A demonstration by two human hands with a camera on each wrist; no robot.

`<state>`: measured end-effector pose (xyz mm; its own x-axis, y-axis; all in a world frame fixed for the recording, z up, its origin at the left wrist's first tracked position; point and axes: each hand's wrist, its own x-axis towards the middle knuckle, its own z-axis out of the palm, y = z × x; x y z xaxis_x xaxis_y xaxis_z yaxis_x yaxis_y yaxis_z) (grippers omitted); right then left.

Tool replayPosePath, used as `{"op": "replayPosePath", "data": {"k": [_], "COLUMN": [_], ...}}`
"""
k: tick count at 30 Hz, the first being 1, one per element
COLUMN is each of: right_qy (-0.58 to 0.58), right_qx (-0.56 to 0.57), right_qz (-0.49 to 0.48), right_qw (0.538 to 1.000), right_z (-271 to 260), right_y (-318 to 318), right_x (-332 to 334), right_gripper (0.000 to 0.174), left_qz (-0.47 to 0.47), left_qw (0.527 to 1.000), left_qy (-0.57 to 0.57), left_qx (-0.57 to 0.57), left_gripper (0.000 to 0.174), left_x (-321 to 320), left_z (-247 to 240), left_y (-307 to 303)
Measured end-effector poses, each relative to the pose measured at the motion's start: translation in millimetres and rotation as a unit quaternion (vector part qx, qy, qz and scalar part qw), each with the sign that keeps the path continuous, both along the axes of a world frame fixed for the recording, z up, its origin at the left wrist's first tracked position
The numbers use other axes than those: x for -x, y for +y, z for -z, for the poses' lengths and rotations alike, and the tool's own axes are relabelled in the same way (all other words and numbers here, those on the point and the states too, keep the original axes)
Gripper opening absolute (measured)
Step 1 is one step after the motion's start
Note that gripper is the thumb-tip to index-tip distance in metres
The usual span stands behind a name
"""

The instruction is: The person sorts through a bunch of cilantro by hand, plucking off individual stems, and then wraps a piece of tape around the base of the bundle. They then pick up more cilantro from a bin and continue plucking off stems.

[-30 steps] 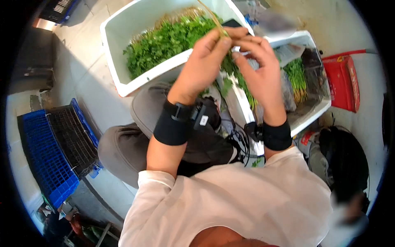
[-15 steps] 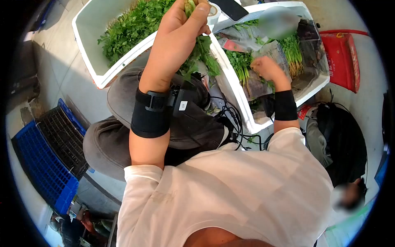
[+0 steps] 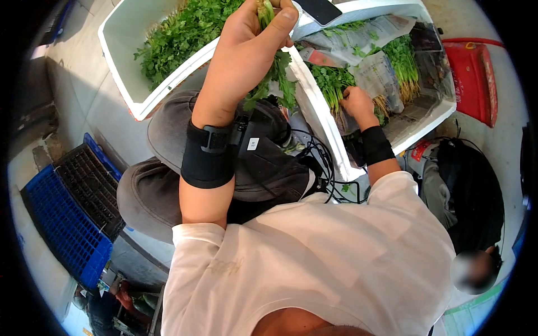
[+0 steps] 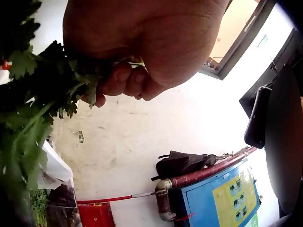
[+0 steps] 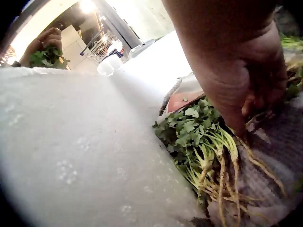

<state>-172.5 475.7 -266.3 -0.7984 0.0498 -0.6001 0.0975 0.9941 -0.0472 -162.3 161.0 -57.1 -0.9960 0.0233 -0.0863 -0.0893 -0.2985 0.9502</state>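
My left hand [image 3: 246, 50] grips a bunch of leafy green herbs [image 3: 277, 81] by the stem ends, leaves hanging below the fist; in the left wrist view dark leaves [image 4: 33, 123] spread beside the curled fingers. Inside the right foam box [image 3: 314, 106], my right hand [image 3: 358, 106] has its fingers at the root ends of a rooted bundle [image 3: 330, 84]. The right wrist view shows the hand [image 5: 246, 75] bent down beside pale stems and long roots [image 5: 222, 179]; its fingertips are partly hidden, so what they hold is unclear.
Another foam box [image 3: 120, 73] at upper left holds more greens. A phone [image 3: 319, 10] lies between the boxes. Newspaper [image 3: 375, 75] and another rooted bundle [image 3: 402, 67] are in the right box. Black cables [image 3: 330, 173] lie near the knees; a red bag [image 3: 471, 81] stands at right.
From working together at the herbs, the hands have separated: the left moved up and left with its bunch, the right went down into the right box and lately shifted slightly lower.
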Motion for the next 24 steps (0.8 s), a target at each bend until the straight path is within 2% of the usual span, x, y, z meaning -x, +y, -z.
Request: {"op": "replayPosePath", "data": {"k": [5, 7, 11, 13, 17, 19, 24], "right_qy": [-0.010, -0.013, -0.005, -0.041, -0.038, -0.029, 0.004], "right_qx": [-0.030, -0.049, -0.066, -0.077, -0.065, -0.023, -0.029], "right_qz": [0.049, 0.029, -0.008, -0.014, 0.012, 0.067, 0.045], "right_qw": [0.998, 0.998, 0.998, 0.996, 0.997, 0.997, 0.999], "right_z": [-8, -17, 3, 7, -9, -20, -30], "right_y": [-12, -18, -11, -12, -20, -23, -18], "right_x": [4, 1, 1, 5, 4, 4, 7], "right_gripper": [0.029, 0.029, 0.031, 0.031, 0.032, 0.035, 0.038], "left_qz": [0.008, 0.007, 0.013, 0.015, 0.010, 0.011, 0.020], "left_qw": [1.000, 1.000, 1.000, 1.000, 0.999, 0.999, 1.000], "left_qy": [0.008, 0.022, 0.023, 0.023, 0.024, 0.022, 0.019], "left_qx": [0.007, 0.001, 0.013, 0.014, 0.028, 0.023, 0.008], "left_gripper": [0.010, 0.011, 0.011, 0.011, 0.011, 0.011, 0.012], "left_x": [0, -1, 0, 0, 0, 0, 1], "left_z": [4, 5, 6, 7, 8, 9, 9], "left_y": [-1, -1, -3, -3, -4, -5, -5]}}
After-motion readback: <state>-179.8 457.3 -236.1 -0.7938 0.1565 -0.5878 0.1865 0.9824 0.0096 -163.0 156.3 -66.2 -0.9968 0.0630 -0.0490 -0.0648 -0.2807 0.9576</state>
